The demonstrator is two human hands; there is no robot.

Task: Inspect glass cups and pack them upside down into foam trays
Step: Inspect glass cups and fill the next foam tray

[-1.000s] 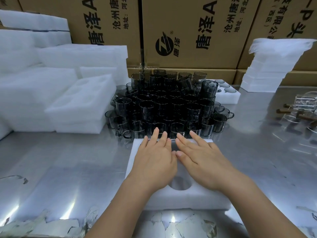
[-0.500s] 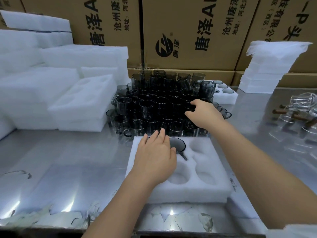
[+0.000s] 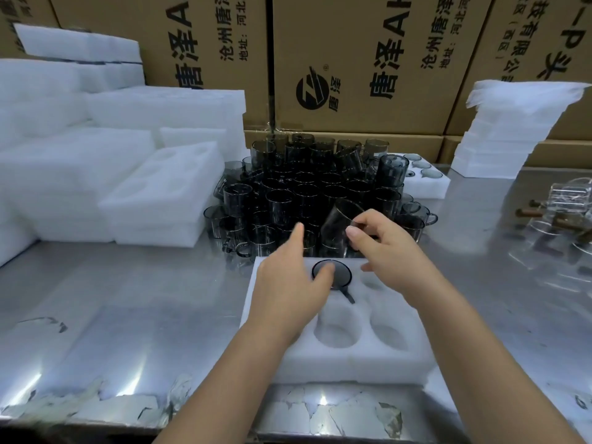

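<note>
The smoked glass cup point(image 3: 341, 225) is tilted in the air over the far edge of the foam tray point(image 3: 352, 360), just in front of the pile of cups point(image 3: 304, 190). The right hand point(image 3: 384, 251) pinches its wall between thumb and curled fingers.

It looks thin-walled, light and rigid. I judge it smooth enough to slip and easy to chip at the rim against its neighbours. A grip across the body or by the side handle looks safest, keeping clear of the rim, which has to go down into a pocket.

The left hand point(image 3: 288, 283) is spread with its fingers nearly straight and holds nothing. It lies over the tray's left side, with the thumb across the edge of the seated cup point(image 3: 336, 278). That cup sits base up in a far pocket, its handle in the slot. Whether the thumb presses on it I cannot tell. The other pockets that show are empty, and the foam should give softly and cushion the glass.

The tray rests on the steel bench point(image 3: 128, 299). To the left are stacks of foam trays point(image 3: 160, 193), and cardboard boxes point(image 3: 352, 59) stand behind.
</note>
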